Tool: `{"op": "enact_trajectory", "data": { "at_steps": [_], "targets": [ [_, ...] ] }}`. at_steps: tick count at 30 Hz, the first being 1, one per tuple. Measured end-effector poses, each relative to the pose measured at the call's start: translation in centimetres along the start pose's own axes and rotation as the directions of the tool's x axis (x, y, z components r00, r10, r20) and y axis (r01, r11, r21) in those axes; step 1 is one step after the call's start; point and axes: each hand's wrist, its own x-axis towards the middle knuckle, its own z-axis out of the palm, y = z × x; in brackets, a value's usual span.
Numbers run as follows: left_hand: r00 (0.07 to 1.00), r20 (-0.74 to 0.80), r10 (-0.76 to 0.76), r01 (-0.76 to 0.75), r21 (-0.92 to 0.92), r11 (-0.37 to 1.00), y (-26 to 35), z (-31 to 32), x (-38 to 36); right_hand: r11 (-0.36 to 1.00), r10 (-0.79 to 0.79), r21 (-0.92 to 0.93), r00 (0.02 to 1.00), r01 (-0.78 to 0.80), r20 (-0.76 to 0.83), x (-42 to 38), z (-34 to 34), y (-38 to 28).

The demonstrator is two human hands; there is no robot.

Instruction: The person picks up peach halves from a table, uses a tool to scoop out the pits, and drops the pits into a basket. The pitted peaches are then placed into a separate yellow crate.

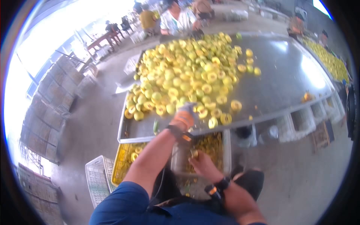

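A big heap of halved yellow-green fruit [180, 71], peach-like with hollows in the cut faces, covers much of the metal table [270, 86]. My left hand [184, 115], in an orange and grey glove, reaches to the near edge of the heap; its fingertips are blurred among the fruit. Below the table edge, my bare right hand [204, 164] is closed, with a small yellowish-brown thing at its fingertips that I cannot make out. Under that hand stands a pale crate [227, 152] of brownish-yellow pieces.
A yellow crate [120, 159] with fruit halves and a white basket [98, 176] stand to the left. White bins [302, 122] line the table's right front edge. A person [178, 18] works across the table. Stacked crates [45, 120] stand far left.
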Motion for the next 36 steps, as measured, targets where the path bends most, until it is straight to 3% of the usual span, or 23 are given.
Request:
{"op": "enact_trajectory", "data": {
  "at_steps": [3, 9, 14, 18, 22, 24, 27, 28, 31, 34, 36],
  "targets": [
    [0.965, 0.229, -0.129, 0.099, 0.138, 0.986, -0.4, 4.1, 4.7, 0.999, 0.042, 0.008, 0.999, -0.042, 0.001, -0.3, -1.4, -2.7],
    [0.956, 0.267, -0.125, 0.11, 0.07, 0.991, 0.6, 2.3, 3.3, 0.998, 0.043, 0.055, 0.998, -0.04, -0.049, -1.1, -3.4, -5.1],
    [0.987, 0.063, -0.151, 0.157, -0.118, 0.98, 0.8, 3.6, 0.8, 0.997, -0.074, -0.024, 0.988, 0.071, -0.134, -1.8, -4.5, -6.1],
    [0.995, 0.023, -0.099, 0.102, -0.295, 0.95, 1.8, 0.4, -3.2, 0.982, -0.188, -0.074, 0.885, 0.173, -0.427, -1.1, -5.2, -5.6],
    [0.998, 0.058, -0.004, 0.037, -0.592, 0.805, 2.5, -0.5, -10.0, 0.966, -0.253, -0.093, 0.796, 0.242, -0.55, -0.5, -5.6, -5.9],
    [0.996, 0.087, 0.009, 0.054, -0.69, 0.722, 2.6, 0.0, -12.8, 0.98, -0.199, -0.114, 0.857, 0.165, -0.475, -0.6, -5.1, -5.9],
    [0.98, 0.158, -0.12, 0.196, -0.694, 0.693, 3.7, -1.3, -15.1, 0.976, -0.198, -0.17, 0.882, 0.136, -0.428, -0.3, -3.9, -4.5],
    [0.941, 0.278, -0.193, 0.338, -0.814, 0.473, 2.7, -0.2, -15.6, 0.976, -0.199, -0.169, 0.888, 0.14, -0.415, -0.2, -3.5, -4.2],
    [0.952, 0.238, -0.195, 0.304, -0.815, 0.493, 1.1, 2.1, -16.6, 0.973, -0.211, -0.179, 0.887, 0.149, -0.411, 0.0, -2.7, -3.6],
    [0.805, 0.544, -0.238, 0.594, -0.744, 0.306, 2.3, -0.6, -17.0, 0.968, -0.225, -0.2, 0.869, 0.149, -0.441, 0.5, -2.0, -2.4],
    [0.888, 0.421, -0.183, 0.459, -0.833, 0.309, 1.8, 1.0, -17.8, 0.974, -0.193, -0.193, 0.877, 0.118, -0.44, 0.7, -2.0, -2.4]
  ]
}}
